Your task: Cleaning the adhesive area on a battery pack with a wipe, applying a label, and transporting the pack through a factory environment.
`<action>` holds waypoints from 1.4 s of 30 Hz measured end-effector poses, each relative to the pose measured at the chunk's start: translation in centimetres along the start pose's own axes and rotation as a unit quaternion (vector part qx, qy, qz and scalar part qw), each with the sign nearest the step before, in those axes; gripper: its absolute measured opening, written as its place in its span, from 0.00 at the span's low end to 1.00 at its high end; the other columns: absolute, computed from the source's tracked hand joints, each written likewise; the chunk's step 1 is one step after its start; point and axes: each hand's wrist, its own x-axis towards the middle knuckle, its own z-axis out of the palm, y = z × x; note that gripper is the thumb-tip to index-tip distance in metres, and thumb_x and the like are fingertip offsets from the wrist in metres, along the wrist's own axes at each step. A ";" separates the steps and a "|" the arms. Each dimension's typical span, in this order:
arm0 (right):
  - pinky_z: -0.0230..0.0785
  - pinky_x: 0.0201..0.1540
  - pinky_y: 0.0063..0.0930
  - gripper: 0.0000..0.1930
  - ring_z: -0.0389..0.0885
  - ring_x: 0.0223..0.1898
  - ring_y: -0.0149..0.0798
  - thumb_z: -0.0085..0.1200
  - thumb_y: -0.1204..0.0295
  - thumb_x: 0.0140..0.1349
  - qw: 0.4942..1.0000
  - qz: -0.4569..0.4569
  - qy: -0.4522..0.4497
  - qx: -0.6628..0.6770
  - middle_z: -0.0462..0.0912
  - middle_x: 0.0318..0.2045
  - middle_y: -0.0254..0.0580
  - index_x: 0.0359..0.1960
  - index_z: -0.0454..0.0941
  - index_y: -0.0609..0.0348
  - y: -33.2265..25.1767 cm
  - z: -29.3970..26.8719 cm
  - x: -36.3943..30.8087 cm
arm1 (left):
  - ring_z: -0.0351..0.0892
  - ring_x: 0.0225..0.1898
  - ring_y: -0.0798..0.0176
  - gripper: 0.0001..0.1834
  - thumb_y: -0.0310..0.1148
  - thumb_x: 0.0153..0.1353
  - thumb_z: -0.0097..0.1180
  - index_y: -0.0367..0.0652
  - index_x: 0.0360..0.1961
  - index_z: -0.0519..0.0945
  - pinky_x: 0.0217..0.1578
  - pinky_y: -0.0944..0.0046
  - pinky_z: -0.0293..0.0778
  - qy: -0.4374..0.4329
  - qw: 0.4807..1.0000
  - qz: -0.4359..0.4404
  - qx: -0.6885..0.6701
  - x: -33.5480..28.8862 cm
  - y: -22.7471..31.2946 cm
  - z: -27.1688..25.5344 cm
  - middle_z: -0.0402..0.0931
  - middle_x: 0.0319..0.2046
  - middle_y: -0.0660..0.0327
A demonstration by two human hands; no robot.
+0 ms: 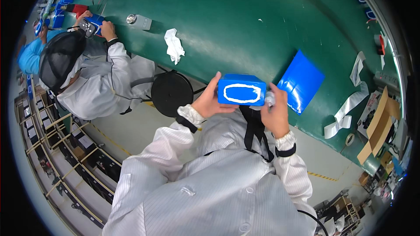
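My left hand (209, 102) is closed round the left side of a blue film-wrapped battery pack (229, 80), held up in front of me at the table's near edge. A white oval ring (225, 92) marks the end of the pack that faces me. At the pack's right side, my right hand (276, 114) pinches a crumpled white wipe (270, 99) against or close to the blue film; the fingers partly hide it. Just right of that hand, a flat shiny blue sheet or sleeve (302, 81) lies on the green table (227, 30).
A crumpled white cloth (174, 46) and a small bottle with a metal top (141, 22) lie to the left. White strips (350, 105), a tape roll (350, 139) and an open carton (379, 126) are at right. A co-worker (96, 78) sits at left, beside a black stool (172, 93).
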 end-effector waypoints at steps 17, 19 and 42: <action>0.75 0.55 0.46 0.22 0.84 0.49 0.57 0.55 0.75 0.63 0.995 -0.060 -0.034 -0.073 0.84 0.52 0.58 0.61 0.78 0.60 -1.8 -0.7 -7.2 | 0.86 0.47 0.56 0.30 0.61 0.60 0.60 0.48 0.52 0.79 0.51 0.48 0.82 -0.020 0.990 -0.010 -0.137 5.1 -1.7 -0.4 0.85 0.47 0.59; 0.75 0.53 0.48 0.22 0.84 0.47 0.60 0.54 0.77 0.62 0.989 -0.117 -0.072 -0.060 0.84 0.50 0.59 0.60 0.78 0.62 -2.5 -0.2 -7.4 | 0.86 0.47 0.55 0.29 0.60 0.60 0.60 0.48 0.52 0.79 0.51 0.48 0.82 -0.028 0.990 -0.013 -0.139 5.1 -1.7 -0.5 0.85 0.46 0.59; 0.69 0.59 0.50 0.26 0.79 0.51 0.59 0.52 0.81 0.54 0.961 -0.246 -0.078 -0.104 0.82 0.46 0.58 0.58 0.78 0.62 -3.2 0.8 -5.2 | 0.82 0.50 0.59 0.29 0.62 0.58 0.61 0.51 0.50 0.80 0.55 0.51 0.77 -0.010 0.993 -0.002 -0.117 5.5 -1.8 -0.5 0.84 0.48 0.62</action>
